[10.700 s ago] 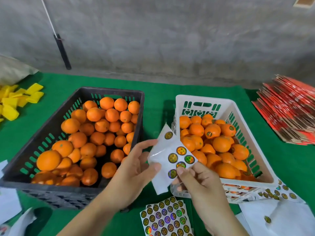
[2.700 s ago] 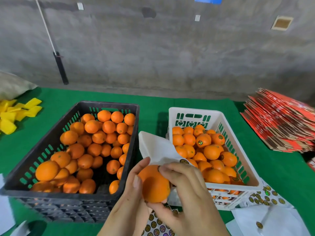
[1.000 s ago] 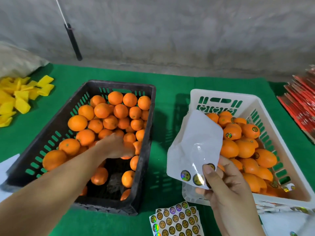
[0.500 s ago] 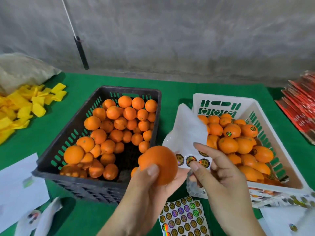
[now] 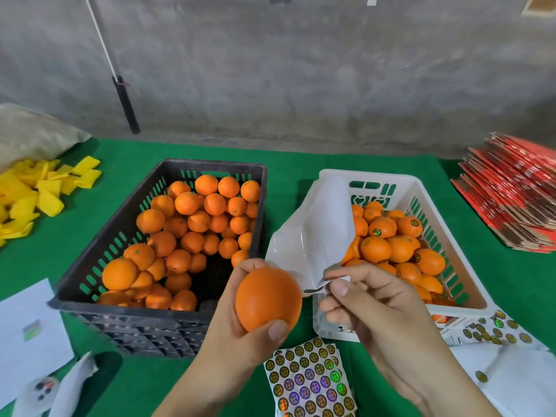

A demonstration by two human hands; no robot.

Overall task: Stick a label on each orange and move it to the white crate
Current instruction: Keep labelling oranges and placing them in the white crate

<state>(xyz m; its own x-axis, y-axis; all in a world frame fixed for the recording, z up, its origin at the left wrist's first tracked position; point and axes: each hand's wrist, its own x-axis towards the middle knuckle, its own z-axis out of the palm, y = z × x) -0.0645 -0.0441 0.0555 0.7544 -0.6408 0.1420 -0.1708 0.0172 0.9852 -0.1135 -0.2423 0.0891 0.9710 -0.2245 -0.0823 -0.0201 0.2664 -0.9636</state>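
My left hand (image 5: 240,332) grips an orange (image 5: 267,299) in front of the black crate (image 5: 99,299), which holds several unlabelled oranges (image 5: 192,227). My right hand (image 5: 370,308) pinches the lower corner of a curled white label sheet (image 5: 313,236) just right of the held orange. The sheet stands up in front of the white crate (image 5: 421,188), which holds several labelled oranges (image 5: 394,242). No label shows on the visible side of the held orange.
A full sheet of round labels (image 5: 310,383) lies on the green table below my hands. More label sheets (image 5: 487,329) and white paper lie at the right. Red cartons (image 5: 517,191) are stacked far right, yellow pieces (image 5: 33,191) far left, white papers (image 5: 27,332) near left.
My left hand reached into the black crate, took an orange and brought it in front of me. My right hand closed its fingers on the bottom edge of the label sheet.
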